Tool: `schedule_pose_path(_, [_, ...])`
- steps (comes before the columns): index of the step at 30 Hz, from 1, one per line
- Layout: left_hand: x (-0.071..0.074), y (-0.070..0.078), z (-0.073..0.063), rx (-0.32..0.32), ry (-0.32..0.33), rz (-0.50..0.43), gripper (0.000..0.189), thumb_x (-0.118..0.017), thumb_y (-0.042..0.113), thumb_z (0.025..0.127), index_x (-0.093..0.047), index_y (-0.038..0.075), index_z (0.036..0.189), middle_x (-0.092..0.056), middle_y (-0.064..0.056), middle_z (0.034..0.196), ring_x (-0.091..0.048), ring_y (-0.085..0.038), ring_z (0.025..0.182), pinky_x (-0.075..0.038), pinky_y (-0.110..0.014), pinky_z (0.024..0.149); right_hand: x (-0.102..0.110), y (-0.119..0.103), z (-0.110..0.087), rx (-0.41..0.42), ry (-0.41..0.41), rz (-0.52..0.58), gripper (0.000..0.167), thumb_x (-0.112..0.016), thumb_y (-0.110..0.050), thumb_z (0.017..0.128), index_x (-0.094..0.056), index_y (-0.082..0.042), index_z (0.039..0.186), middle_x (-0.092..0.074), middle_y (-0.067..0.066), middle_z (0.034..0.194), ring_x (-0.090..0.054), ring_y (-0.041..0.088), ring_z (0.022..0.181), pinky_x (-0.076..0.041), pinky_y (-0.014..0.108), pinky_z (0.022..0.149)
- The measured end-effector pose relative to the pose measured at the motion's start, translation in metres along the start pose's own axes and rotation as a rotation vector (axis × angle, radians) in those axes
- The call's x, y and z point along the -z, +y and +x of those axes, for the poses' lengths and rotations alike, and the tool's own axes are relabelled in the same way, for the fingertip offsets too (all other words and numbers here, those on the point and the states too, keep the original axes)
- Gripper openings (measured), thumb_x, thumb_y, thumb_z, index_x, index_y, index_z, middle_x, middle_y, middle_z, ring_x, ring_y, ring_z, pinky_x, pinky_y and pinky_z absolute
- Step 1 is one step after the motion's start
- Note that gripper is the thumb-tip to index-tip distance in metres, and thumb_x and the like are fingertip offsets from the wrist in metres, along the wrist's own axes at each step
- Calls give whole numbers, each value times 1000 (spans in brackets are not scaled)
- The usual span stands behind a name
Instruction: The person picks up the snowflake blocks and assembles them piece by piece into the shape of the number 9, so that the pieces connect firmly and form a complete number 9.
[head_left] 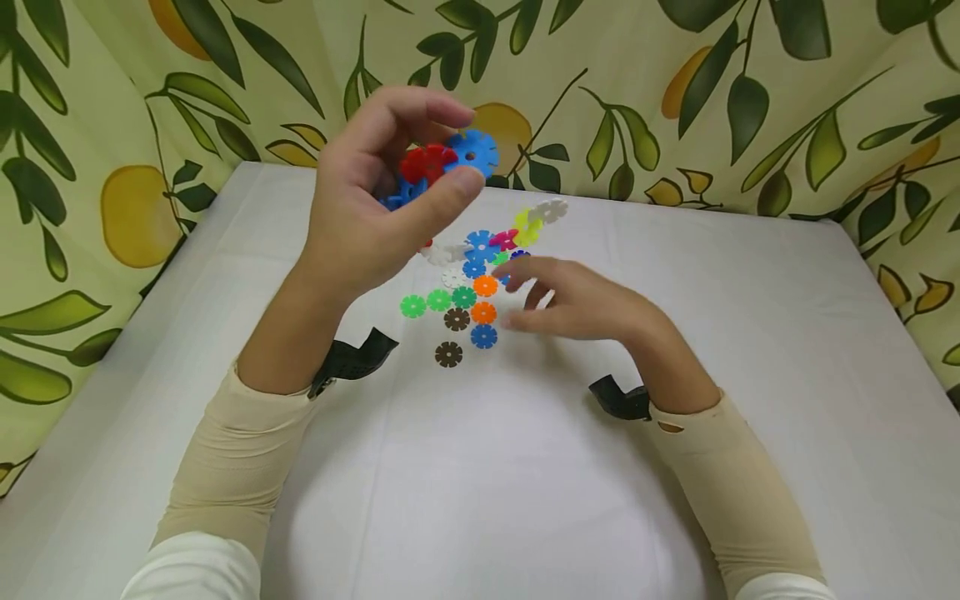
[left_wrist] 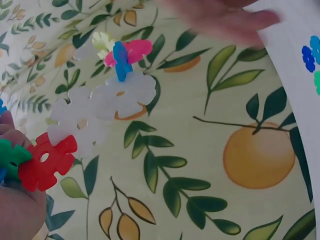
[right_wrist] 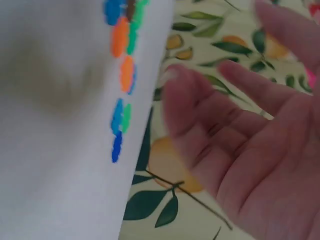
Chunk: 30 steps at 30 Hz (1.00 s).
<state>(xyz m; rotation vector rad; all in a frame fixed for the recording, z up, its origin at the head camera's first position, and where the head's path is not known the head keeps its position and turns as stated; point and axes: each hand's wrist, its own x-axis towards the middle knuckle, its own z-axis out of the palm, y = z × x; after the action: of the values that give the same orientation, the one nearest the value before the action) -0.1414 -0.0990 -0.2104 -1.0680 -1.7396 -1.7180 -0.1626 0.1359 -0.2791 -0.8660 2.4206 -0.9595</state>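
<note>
My left hand (head_left: 367,183) is raised and grips a linked chain of notched plastic snowflake discs. A red disc (head_left: 427,164) and a blue disc (head_left: 472,154) show between its fingers and thumb. Below the hand, the chain runs on through white, blue, pink and yellow discs; in the left wrist view, a red disc (left_wrist: 47,162) joins a white disc (left_wrist: 125,95), with a pink disc (left_wrist: 135,51) beyond. Holding nothing, my right hand (head_left: 581,300) hovers beside the loose discs, fingers loosely bent. In the right wrist view the same hand (right_wrist: 240,145) is blurred, its palm bare.
Loose discs lie on the white-covered table (head_left: 480,483): orange (head_left: 483,313), brown (head_left: 448,354), blue (head_left: 483,337) and light green (head_left: 412,306) among them. A leaf-patterned curtain (head_left: 600,92) stands behind the table. Black straps (head_left: 360,358) sit at both wrists.
</note>
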Motion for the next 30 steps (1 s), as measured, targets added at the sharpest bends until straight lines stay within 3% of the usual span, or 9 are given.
schedule_pose_path(4, [-2, 3, -1, 11, -49, -48, 38, -70, 1, 86, -57, -11, 120, -64, -15, 111, -61, -31, 88, -54, -35, 71, -24, 0, 10, -9, -148, -276, 49, -71, -25, 94, -59, -10, 139, -62, 8, 108, -58, 21, 90, -52, 35, 78])
schedule_pose_path(9, [-4, 5, -2, 10, -118, -29, 44, -74, -6, 82, -60, -10, 123, -68, -11, 111, -63, -28, 85, -53, -36, 73, -41, 0, 16, -20, -160, -381, 39, -71, -19, 94, -65, -14, 132, -56, 4, 96, -54, 19, 84, -49, 31, 71])
schedule_pose_path(14, [-4, 6, -3, 2, -165, -26, 50, -79, -14, 77, -62, -12, 124, -70, -11, 118, -70, -27, 95, -56, -42, 84, -44, 2, 16, -21, -125, -372, 13, -72, -8, 90, -70, -13, 102, -56, 3, 92, -53, 20, 87, -48, 32, 75])
schedule_pose_path(16, [-4, 6, -3, 0, -174, -35, 52, -80, -16, 75, -63, -13, 123, -70, -13, 119, -71, -27, 98, -56, -44, 87, -43, 3, 16, -35, -125, -359, 9, -73, -7, 89, -67, -11, 95, -55, 4, 92, -53, 21, 88, -47, 34, 76])
schedule_pose_path(22, [-3, 6, -3, -10, -193, -5, 52, -81, -17, 72, -64, -13, 121, -71, -12, 118, -72, -25, 95, -57, -43, 84, -36, 5, 15, -161, -167, -338, 24, -78, -14, 88, -63, -11, 106, -55, 5, 98, -54, 22, 93, -49, 35, 81])
schedule_pose_path(27, [-2, 4, -4, -22, -205, 30, 52, -84, -15, 70, -66, -12, 119, -71, -11, 116, -71, -22, 90, -58, -40, 80, -28, 9, 14, -248, -210, -324, 26, -82, -18, 85, -60, -12, 98, -57, 5, 89, -54, 22, 87, -48, 35, 74])
schedule_pose_path(30, [-2, 3, -3, -34, -214, 57, 51, -85, -14, 70, -67, -11, 117, -72, -10, 114, -71, -21, 90, -58, -39, 79, -20, 9, 12, -308, -124, -277, 22, -78, -15, 89, -62, -9, 103, -60, 8, 92, -56, 24, 88, -51, 37, 76])
